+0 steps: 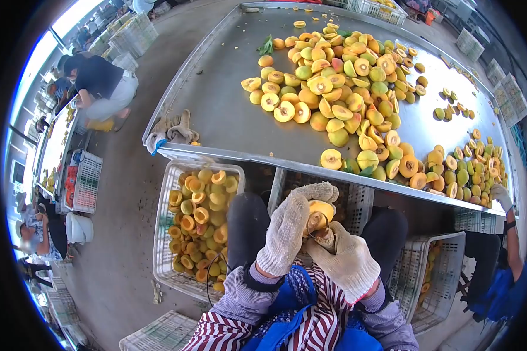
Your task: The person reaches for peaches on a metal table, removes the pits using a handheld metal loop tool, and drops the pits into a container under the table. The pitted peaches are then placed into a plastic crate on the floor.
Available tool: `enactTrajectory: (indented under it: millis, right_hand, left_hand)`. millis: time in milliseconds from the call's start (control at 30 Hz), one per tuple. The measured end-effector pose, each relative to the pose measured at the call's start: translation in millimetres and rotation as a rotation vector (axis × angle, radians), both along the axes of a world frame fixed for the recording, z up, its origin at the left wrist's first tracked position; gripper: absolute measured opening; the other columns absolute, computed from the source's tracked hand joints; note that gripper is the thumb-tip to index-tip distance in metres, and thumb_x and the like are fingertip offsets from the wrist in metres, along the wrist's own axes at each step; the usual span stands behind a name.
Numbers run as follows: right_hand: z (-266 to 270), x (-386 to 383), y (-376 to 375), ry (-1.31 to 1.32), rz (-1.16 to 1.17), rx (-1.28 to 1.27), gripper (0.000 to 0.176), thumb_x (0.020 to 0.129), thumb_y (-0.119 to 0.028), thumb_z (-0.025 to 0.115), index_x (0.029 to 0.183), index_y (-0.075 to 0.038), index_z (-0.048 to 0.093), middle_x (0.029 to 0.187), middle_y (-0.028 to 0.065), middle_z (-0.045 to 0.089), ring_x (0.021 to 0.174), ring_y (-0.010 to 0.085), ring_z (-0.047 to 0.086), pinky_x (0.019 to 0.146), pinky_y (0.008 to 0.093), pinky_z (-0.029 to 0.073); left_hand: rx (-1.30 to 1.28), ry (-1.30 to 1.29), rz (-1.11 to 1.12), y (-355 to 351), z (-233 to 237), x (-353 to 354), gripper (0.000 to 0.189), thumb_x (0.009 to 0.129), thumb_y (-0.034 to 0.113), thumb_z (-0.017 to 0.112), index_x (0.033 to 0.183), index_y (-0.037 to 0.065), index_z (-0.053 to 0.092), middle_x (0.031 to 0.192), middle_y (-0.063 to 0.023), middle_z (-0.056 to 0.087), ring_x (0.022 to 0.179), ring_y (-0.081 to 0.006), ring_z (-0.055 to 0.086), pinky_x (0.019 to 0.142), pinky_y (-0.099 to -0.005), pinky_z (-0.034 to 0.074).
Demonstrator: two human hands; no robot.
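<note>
My left hand (287,231), in a pale knitted glove, is wrapped around a yellow peach half (322,209) above my lap, cut side toward me. My right hand (350,263), gloved the same way, grips a small pitting tool (319,225) with a dark curved loop at its end. The loop is at the fruit's pit; the tool's handle is mostly hidden by my fingers. In front of me, many halved peaches (321,85) are heaped on a metal table (228,76). A white crate (163,210) beside my left knee holds hollowed peach halves (201,215).
A pair of gloves (181,128) lies on the table's near left corner. At right, a co-worker's gloved hand (501,196) touches the peaches; another crate (445,292) stands below. More people and stacked crates (133,36) are at left. Leaves lie among the fruit.
</note>
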State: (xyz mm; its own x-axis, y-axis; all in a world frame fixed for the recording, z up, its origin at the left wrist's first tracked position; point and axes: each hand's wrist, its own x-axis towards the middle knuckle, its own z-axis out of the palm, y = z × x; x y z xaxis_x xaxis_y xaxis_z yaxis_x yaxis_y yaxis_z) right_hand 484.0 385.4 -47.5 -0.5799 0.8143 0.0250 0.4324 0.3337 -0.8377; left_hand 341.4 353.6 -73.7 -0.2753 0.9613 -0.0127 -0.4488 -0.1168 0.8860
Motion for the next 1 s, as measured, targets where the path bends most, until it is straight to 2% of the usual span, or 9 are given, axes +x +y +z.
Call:
enactTrajectory:
  millis: [133,267,333,400,467,533,800,933,1000]
  right_hand:
    - [8.9,4.1,-0.5,-0.045,0.04,-0.138,0.027,0.085,-0.023,0.076,0.096,-0.002,0.064,0.071,0.0172,0.066,0.066,0.0333,0.07,0.059,0.0389,0.055]
    - [4.4,10.6,-0.9,0.044,0.09,-0.251,0.028,0.087,-0.025,0.075,0.096,-0.001,0.064,0.071,0.0122,0.067,0.061,0.0268,0.069,0.058,0.0359,0.054]
    - [24.6,9.7,6.6,-0.054,0.055,-0.784,0.027,0.089,-0.025,0.074,0.098,-0.002,0.064,0.07,0.0037,0.065,0.056,0.0145,0.062,0.054,0.0301,0.05]
    - [27.1,14.6,10.0,0.026,0.033,-0.903,0.027,0.09,-0.025,0.074,0.101,-0.002,0.064,0.07,0.0004,0.062,0.055,0.01,0.057,0.052,0.0271,0.047]
    - [28.9,19.9,10.8,0.111,0.001,-1.031,0.026,0.091,-0.025,0.073,0.103,-0.003,0.065,0.071,-0.0029,0.06,0.055,0.0055,0.053,0.05,0.0241,0.044]
    - [30.6,21.7,12.4,0.13,0.04,-1.108,0.024,0.093,-0.024,0.072,0.104,-0.005,0.065,0.069,-0.0039,0.058,0.055,0.0032,0.052,0.048,0.0215,0.041]
    - [26.2,26.8,8.9,0.174,0.043,-1.15,0.024,0.093,-0.026,0.071,0.1,-0.004,0.064,0.066,-0.0018,0.058,0.047,0.005,0.049,0.041,0.0207,0.038]
    - [16.8,40.8,14.4,0.293,0.211,-1.345,0.024,0.094,-0.027,0.07,0.089,-0.005,0.062,0.06,-0.0019,0.053,0.043,0.0057,0.046,0.038,0.0213,0.036]
    - [12.6,42.5,14.8,0.339,0.257,-1.408,0.025,0.094,-0.027,0.07,0.087,-0.005,0.061,0.058,-0.0022,0.052,0.043,0.0058,0.046,0.038,0.021,0.035]
  left_hand:
    - [0.019,0.059,0.082,-2.6,7.5,9.0,0.065,0.103,0.053,0.046,0.13,-0.005,0.057,0.124,-0.0134,0.064,0.107,-0.0194,0.063,0.096,-0.0322,0.05]
    - [-0.05,0.062,-0.179,5.3,20.5,-15.4,0.07,0.097,0.058,0.055,0.123,-0.007,0.061,0.12,-0.0187,0.066,0.102,-0.022,0.065,0.09,-0.035,0.053]
    - [-0.102,0.123,-0.347,13.8,24.1,-22.1,0.079,0.095,0.066,0.05,0.122,-0.008,0.062,0.116,-0.0184,0.067,0.103,-0.0225,0.065,0.09,-0.0362,0.053]
    - [-0.054,0.184,-0.408,13.2,35.3,-20.8,0.084,0.095,0.069,0.047,0.129,-0.006,0.057,0.123,-0.0188,0.064,0.106,-0.0247,0.065,0.095,-0.0378,0.052]
    - [0.178,0.26,0.026,3.4,31.4,6.8,0.085,0.094,0.069,0.047,0.136,-0.004,0.05,0.132,-0.0192,0.058,0.108,-0.0273,0.064,0.098,-0.0395,0.05]
    - [0.201,0.246,0.053,-1.2,7.7,15.2,0.083,0.095,0.066,0.049,0.141,-0.003,0.044,0.138,-0.0199,0.053,0.108,-0.0284,0.064,0.098,-0.0408,0.05]
    - [-0.042,0.379,-0.144,12.4,44.1,6.8,0.043,0.103,0.035,0.052,0.113,-0.005,0.067,0.105,-0.0149,0.071,0.085,-0.0204,0.069,0.078,-0.0318,0.055]
    - [0.128,0.619,-0.167,21.3,45.8,5.2,0.03,0.098,0.021,0.058,0.106,-0.005,0.071,0.098,-0.017,0.072,0.082,-0.0219,0.071,0.074,-0.0327,0.056]
    - [0.147,0.786,-0.234,25.8,49.8,1.8,0.02,0.094,0.019,0.065,0.102,0.001,0.072,0.098,-0.0142,0.072,0.084,-0.0334,0.07,0.071,-0.0375,0.057]
